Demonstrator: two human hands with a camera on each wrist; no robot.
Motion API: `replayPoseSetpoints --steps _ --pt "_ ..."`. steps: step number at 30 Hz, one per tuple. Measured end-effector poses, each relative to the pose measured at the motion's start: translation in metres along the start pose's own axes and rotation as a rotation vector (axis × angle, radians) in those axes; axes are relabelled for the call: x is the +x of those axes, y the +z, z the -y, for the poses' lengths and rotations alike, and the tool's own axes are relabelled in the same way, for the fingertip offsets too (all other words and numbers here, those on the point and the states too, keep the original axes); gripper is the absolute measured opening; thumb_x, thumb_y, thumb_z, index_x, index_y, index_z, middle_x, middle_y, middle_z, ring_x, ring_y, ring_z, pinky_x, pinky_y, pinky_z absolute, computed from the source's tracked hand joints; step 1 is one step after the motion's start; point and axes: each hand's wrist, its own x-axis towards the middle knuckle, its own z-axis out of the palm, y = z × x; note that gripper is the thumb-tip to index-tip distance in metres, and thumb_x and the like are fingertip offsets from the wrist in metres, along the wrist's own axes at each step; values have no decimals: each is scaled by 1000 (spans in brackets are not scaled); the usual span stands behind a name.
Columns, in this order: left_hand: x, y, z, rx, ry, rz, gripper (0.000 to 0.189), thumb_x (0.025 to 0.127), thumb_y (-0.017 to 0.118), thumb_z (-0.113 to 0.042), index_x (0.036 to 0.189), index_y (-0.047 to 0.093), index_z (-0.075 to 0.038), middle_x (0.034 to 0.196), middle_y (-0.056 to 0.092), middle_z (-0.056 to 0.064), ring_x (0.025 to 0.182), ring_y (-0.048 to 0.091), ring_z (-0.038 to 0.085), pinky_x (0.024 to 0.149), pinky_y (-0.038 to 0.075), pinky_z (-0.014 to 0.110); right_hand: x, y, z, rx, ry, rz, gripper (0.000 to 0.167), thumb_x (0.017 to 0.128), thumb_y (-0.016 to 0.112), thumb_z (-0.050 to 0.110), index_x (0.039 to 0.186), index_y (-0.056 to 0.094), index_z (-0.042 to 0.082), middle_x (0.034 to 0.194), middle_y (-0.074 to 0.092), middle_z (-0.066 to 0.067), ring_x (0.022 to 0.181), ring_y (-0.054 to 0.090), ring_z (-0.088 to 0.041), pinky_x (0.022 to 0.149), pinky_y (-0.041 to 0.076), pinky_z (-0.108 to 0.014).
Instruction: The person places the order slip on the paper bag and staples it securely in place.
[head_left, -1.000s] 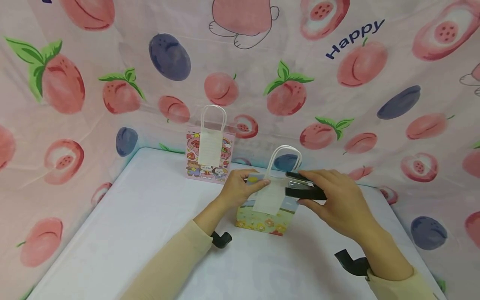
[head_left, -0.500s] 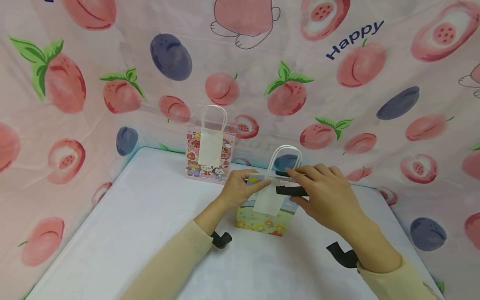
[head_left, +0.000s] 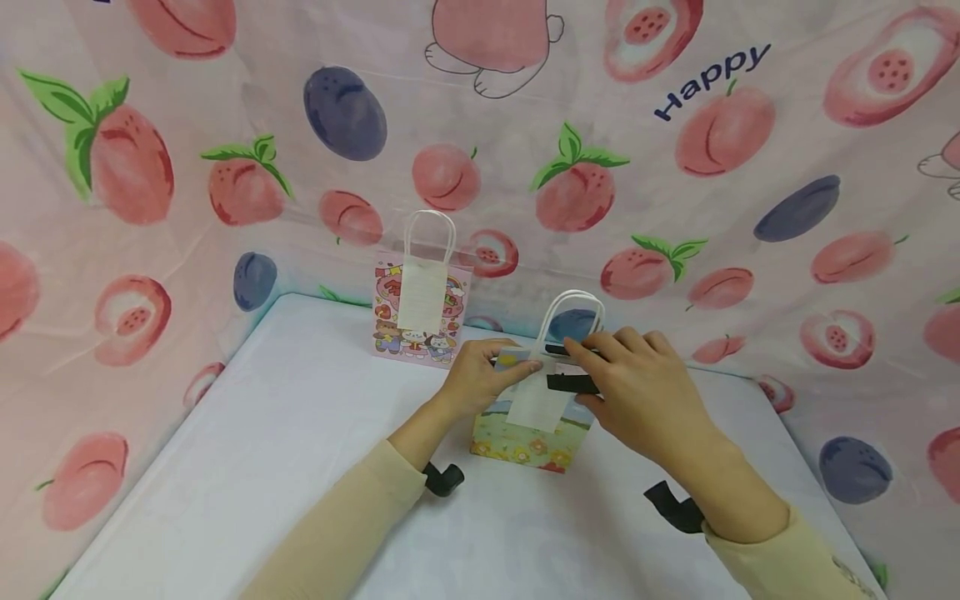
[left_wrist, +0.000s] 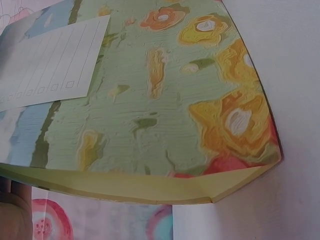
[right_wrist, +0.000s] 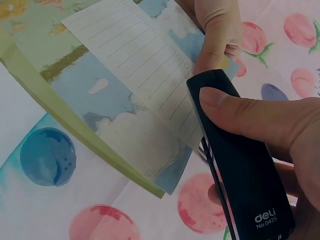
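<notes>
A small paper gift bag [head_left: 517,450] with a flower-meadow print and white handles stands on the table. My left hand [head_left: 476,379] pinches its top left, the thumb lying over a lined white note sheet [head_left: 536,408] against the bag's front. My right hand [head_left: 645,404] grips a black stapler [head_left: 572,383]. The stapler's jaws straddle the top edge of bag and sheet, just right of my left thumb. In the right wrist view, the thumb lies on the top of the stapler [right_wrist: 240,155]. Lower down, the sheet [left_wrist: 55,60] hangs loose over the print in the left wrist view.
Another gift bag [head_left: 453,304], pink with cartoon animals, stands behind to the left. It bears a similar white sheet [head_left: 422,296]. A white cloth [head_left: 315,433] covers the table. Fruit-patterned fabric [head_left: 480,108] hangs behind and at both sides.
My right hand has moved left, bringing the stapler from the bag's right edge in over the top of the sheet. My left hand and the bag have stayed in place.
</notes>
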Motion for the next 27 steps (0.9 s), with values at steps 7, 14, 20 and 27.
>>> replayPoseSetpoints --steps 7,14,20,27 --pt "1 0 -1 6 19 5 13 95 77 -24 102 83 -14 105 80 1 93 67 11 80 58 32 9 -1 5 -46 -18 37 69 74 95 36 133 70 12 123 72 -8 106 65 -31 83 51 -43" --pt "0 0 -1 38 12 2 14 96 76 -26 101 83 -15 105 79 -1 85 63 14 72 52 23 22 -10 7 -91 -55 133 65 74 94 39 129 72 13 113 73 -8 99 65 -30 76 49 -41" --pt "0 0 0 31 21 4 13 96 77 -25 100 82 -14 102 79 -1 79 58 11 69 50 27 38 -20 7 -99 -80 234 57 74 93 42 119 75 14 110 73 -6 97 65 -31 77 51 -43" --pt "1 1 2 23 24 5 13 95 77 -22 103 82 -13 103 80 2 76 57 18 64 46 23 47 -23 7 -103 -97 285 44 75 91 42 110 78 17 105 73 -2 94 64 -30 77 52 -43"
